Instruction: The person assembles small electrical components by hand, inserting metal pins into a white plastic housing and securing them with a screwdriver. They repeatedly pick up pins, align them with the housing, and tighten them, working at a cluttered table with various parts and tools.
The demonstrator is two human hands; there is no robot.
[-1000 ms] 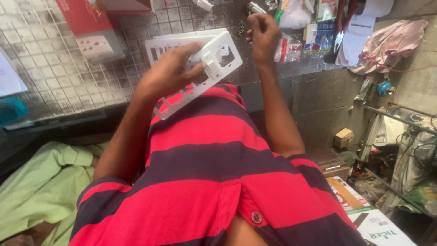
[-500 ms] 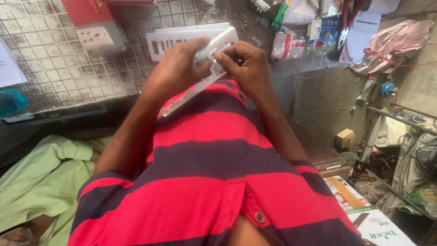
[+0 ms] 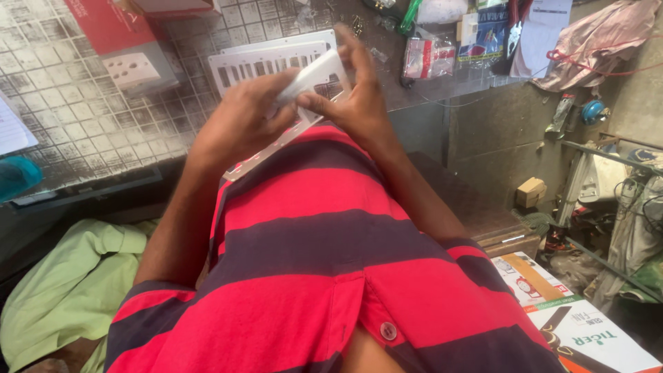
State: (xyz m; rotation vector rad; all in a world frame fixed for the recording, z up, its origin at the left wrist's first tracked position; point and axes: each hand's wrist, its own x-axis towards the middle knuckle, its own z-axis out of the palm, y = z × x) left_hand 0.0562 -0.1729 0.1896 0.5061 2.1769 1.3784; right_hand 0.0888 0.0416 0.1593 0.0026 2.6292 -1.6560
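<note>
The long white switch plate (image 3: 276,135) slants from lower left to upper right above the desk (image 3: 83,117) edge, the left hand (image 3: 238,124) clamped on it, the right hand (image 3: 356,103) apparently pinching its upper end.

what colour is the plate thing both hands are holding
White, seen in the head view: the slotted plate is plain white plastic, held by the left hand and right hand.

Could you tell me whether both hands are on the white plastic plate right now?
Yes, the left hand and the right hand both grip the white plastic plate, held up against the striped shirt.
</note>
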